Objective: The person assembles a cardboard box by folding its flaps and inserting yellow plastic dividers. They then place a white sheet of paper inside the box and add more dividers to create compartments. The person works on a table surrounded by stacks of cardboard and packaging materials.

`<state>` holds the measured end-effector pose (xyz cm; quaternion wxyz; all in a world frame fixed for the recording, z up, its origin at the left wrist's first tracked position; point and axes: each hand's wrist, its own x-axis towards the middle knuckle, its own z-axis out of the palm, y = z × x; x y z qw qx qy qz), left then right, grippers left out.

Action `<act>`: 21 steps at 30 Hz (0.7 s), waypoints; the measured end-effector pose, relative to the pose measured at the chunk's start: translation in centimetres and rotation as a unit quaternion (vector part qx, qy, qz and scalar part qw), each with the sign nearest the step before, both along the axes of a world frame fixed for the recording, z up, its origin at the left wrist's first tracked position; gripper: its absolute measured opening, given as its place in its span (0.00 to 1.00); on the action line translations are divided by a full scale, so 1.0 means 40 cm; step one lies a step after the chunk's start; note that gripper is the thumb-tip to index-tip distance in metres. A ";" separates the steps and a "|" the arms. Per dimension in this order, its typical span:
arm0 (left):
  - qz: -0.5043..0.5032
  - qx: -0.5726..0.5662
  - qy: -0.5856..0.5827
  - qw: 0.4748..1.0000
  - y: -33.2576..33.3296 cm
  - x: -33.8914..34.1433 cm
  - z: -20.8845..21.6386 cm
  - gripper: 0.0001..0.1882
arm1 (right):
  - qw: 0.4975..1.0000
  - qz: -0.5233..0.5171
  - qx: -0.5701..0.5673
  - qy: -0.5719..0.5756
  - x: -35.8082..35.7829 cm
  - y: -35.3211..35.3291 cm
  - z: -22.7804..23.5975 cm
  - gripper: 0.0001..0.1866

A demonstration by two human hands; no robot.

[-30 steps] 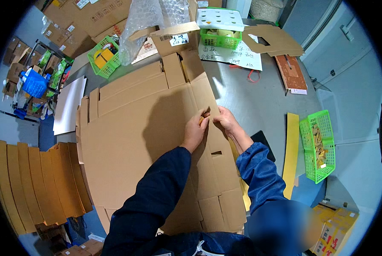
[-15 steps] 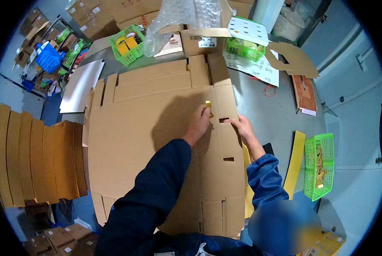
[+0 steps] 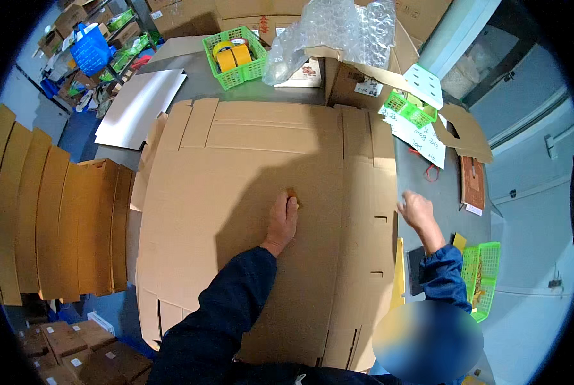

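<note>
A large flattened cardboard sheet (image 3: 184, 205) lies on a grey table (image 3: 410, 172). Cardboard panels (image 3: 69, 224) stand to the left; bubble wrap (image 3: 338, 38) sits at the rear. The left hand (image 3: 282, 223), above the sheet, pinches a small brown piece (image 3: 292, 193). The right hand (image 3: 416, 209) is curled closed beside the sheet's right edge; contents, if any, cannot be determined.
</note>
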<state>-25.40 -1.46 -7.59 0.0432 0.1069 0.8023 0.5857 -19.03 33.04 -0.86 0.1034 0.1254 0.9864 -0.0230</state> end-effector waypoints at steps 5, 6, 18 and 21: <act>-0.005 0.209 -0.105 0.972 -0.002 0.005 0.009 0.12 | 0.962 0.126 -0.159 0.181 -0.344 -0.191 0.060 0.15; -0.010 0.242 -0.127 0.962 -0.004 0.002 0.014 0.11 | 0.954 0.172 -0.152 0.195 -0.421 -0.221 0.036 0.15; 0.001 0.427 -0.233 0.874 -0.003 -0.023 0.017 0.11 | 0.984 0.146 -0.046 0.096 -0.868 -0.427 -0.120 0.16; 0.001 0.424 -0.247 0.871 -0.012 -0.030 0.024 0.11 | 0.984 0.123 -0.050 0.122 -0.880 -0.430 -0.140 0.16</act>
